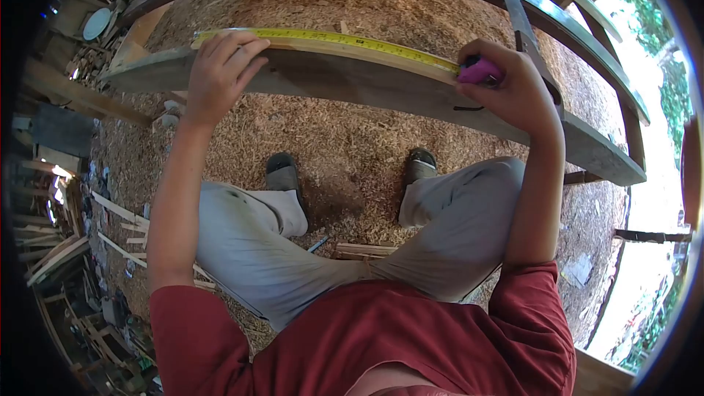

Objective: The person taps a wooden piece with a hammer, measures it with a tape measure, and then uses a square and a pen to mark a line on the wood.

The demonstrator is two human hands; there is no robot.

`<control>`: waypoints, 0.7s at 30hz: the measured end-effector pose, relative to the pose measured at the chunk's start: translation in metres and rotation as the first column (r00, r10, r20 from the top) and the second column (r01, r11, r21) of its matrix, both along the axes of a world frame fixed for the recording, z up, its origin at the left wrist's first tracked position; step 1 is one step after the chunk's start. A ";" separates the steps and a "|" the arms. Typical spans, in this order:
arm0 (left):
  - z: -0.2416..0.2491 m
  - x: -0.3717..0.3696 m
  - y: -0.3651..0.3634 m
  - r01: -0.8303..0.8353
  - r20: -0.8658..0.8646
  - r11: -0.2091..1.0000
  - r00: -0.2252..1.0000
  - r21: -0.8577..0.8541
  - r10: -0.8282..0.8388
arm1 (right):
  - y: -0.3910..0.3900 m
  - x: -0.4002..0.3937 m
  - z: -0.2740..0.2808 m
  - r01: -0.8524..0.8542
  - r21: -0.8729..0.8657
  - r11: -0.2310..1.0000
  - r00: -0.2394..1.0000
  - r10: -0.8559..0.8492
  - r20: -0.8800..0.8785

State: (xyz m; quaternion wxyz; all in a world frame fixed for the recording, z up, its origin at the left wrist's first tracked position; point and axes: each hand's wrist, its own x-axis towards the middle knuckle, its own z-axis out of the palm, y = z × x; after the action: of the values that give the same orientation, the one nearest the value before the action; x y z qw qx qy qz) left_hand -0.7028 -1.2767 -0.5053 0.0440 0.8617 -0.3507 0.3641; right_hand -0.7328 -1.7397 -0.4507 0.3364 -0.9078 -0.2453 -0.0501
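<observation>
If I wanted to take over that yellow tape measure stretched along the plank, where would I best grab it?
Probably by the pink case in the right hand, coming from above: it is the one chunky part. The yellow tape itself is thin and lies flat along the plank, where the left hand merely pins its end.

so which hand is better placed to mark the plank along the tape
Left, probably. The right hand grips the pink tape case; the left hand only presses the yellow tape flat on the plank.

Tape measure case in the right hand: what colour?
Pink, with a yellow blade; the tape measure case shows in the head view.
</observation>
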 end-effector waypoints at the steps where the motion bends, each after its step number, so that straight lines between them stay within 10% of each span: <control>1: 0.000 -0.002 -0.008 0.012 0.003 1.000 1.000 -0.004 -0.012 | 0.000 0.000 0.001 0.012 -0.004 1.000 1.000 -0.012 0.003; 21: -0.008 0.008 -0.157 0.326 0.011 0.939 0.945 -0.112 -0.327 | -0.003 0.004 -0.003 0.029 -0.056 0.998 1.000 -0.029 0.010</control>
State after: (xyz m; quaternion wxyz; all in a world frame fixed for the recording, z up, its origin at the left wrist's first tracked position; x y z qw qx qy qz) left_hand -0.6951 -1.4340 -0.5128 0.1533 0.7892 -0.4674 0.3677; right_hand -0.7285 -1.7425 -0.4534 0.3090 -0.9201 -0.2350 -0.0521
